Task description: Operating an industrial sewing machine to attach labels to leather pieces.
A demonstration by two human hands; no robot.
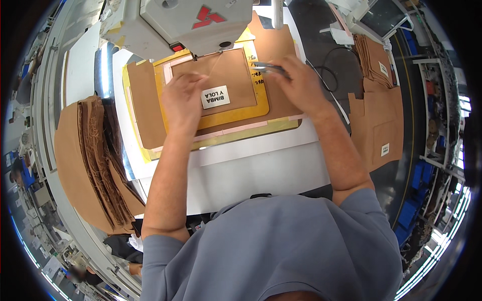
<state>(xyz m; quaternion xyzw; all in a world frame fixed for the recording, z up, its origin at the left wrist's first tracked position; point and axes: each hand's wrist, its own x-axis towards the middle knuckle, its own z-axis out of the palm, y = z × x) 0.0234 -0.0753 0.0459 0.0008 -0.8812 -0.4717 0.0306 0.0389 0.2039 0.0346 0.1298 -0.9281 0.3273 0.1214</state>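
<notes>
Brown fabric panels [145, 110] lie under a yellow frame [216, 119] beneath the sewing machine head [196, 25]. A white label with dark print [215, 97] sits on the brown piece inside the frame. My left hand [183, 100] is over the frame's left side, fingertips pinched together. A thin, faint thread [216, 62] seems to run from below the machine head to that pinch. On the right, my right hand [301, 83] grips grey metal thread snips [271, 68], their tips pointing left over the frame's right edge.
A thick stack of brown fabric pieces [90, 165] with frayed edges stands at left. More brown pieces [374, 130], some labelled, lie on the dark surface at right, near a black cable [329, 70]. White sheeting [251, 170] covers the table nearest me.
</notes>
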